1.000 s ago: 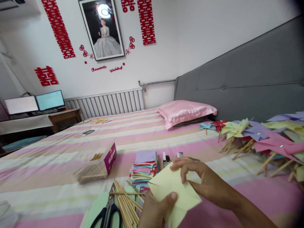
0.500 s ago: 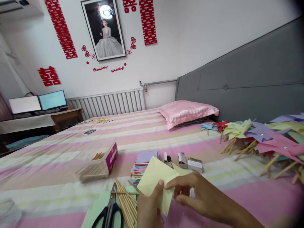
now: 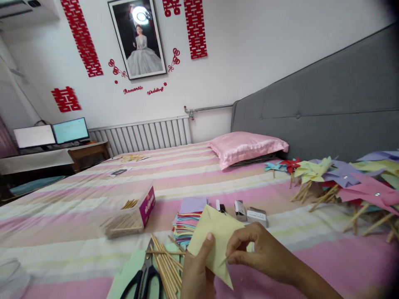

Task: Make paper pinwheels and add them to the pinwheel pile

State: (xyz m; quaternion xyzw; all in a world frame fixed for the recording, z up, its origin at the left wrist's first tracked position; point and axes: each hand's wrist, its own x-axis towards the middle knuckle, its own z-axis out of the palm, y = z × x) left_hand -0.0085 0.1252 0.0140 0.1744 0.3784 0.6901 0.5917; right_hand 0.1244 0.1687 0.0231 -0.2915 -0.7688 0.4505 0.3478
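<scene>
A pale yellow square of paper (image 3: 216,232) with cuts running in from its corners is held up near the bottom middle. My left hand (image 3: 198,268) grips its lower left part, thumb lying on the front. At the right side, my right hand (image 3: 260,251) pinches the paper's edge between thumb and forefinger. Just left of my left hand lie several thin wooden sticks (image 3: 166,265) and black-handled scissors (image 3: 145,270), on light green paper (image 3: 124,274). Behind the yellow square sits a stack of coloured paper squares (image 3: 187,222), partly covered by it.
A clear box of sticks (image 3: 127,218) stands left of the stack. Small boxes (image 3: 256,216) lie behind my right hand. Finished paper pinwheels (image 3: 343,174) are heaped at the right. A pink pillow (image 3: 246,147) rests against the grey headboard (image 3: 311,99).
My right thumb and forefinger have closed on the paper's right edge, where the forefinger was touching its face before. The paper has turned slightly, with its lower corner now showing further right.
</scene>
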